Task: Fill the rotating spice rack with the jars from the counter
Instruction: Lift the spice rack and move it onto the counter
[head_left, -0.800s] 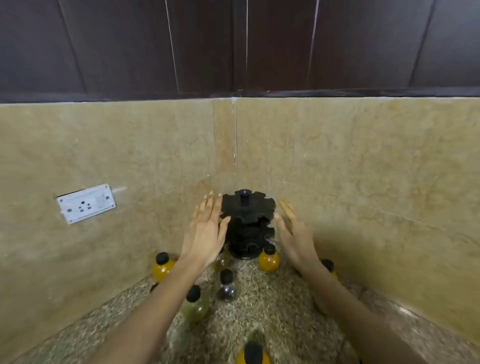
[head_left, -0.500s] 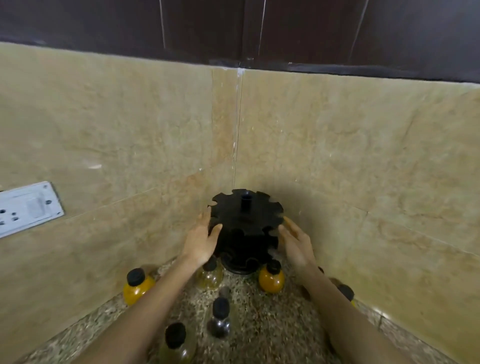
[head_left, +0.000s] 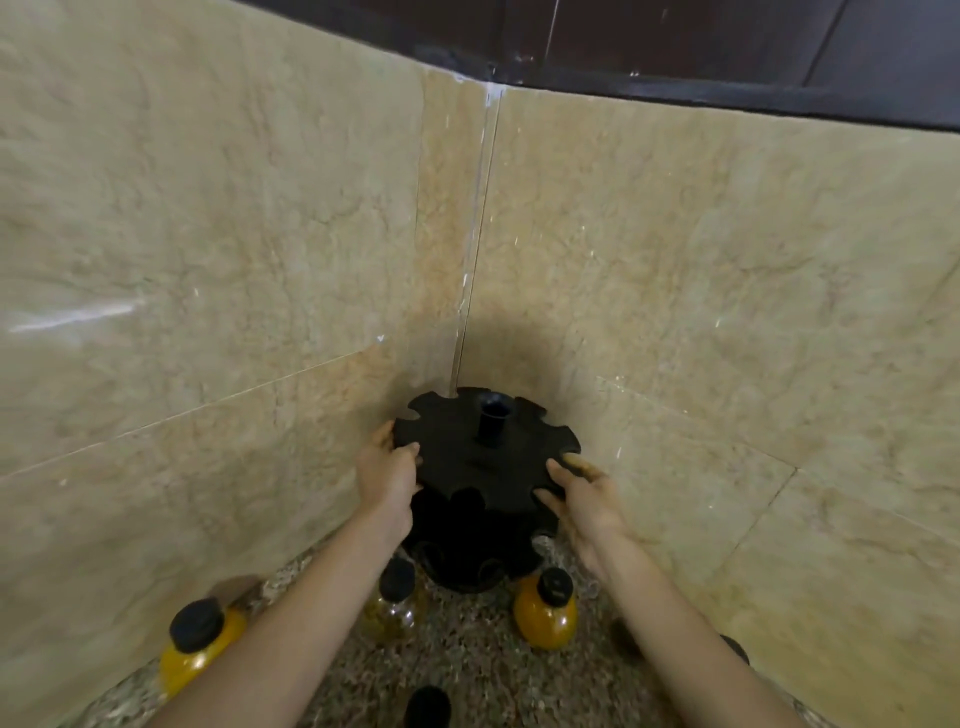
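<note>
The black rotating spice rack (head_left: 480, 470) stands in the corner of the speckled counter (head_left: 467, 660), with no jars in its notched tiers. My left hand (head_left: 387, 475) grips the left edge of its top disc, fingers curled over the rim. On the right front edge, my right hand (head_left: 584, 499) holds the disc between thumb and fingers. Black-capped jars stand on the counter in front: a yellow one (head_left: 195, 644) at the left, a clear yellowish one (head_left: 396, 603) partly behind my left forearm, and an orange one (head_left: 545, 608) by the rack's base.
Beige tiled walls (head_left: 234, 260) close the corner right behind and beside the rack. Dark cabinets (head_left: 727, 47) hang above. Another black jar cap (head_left: 427, 706) shows at the bottom edge, and a dark cap (head_left: 735, 649) peeks out behind my right forearm.
Both hands moved in from beside the rack and took hold of its top disc. The view came closer and tilted down; the wall socket left the frame.
</note>
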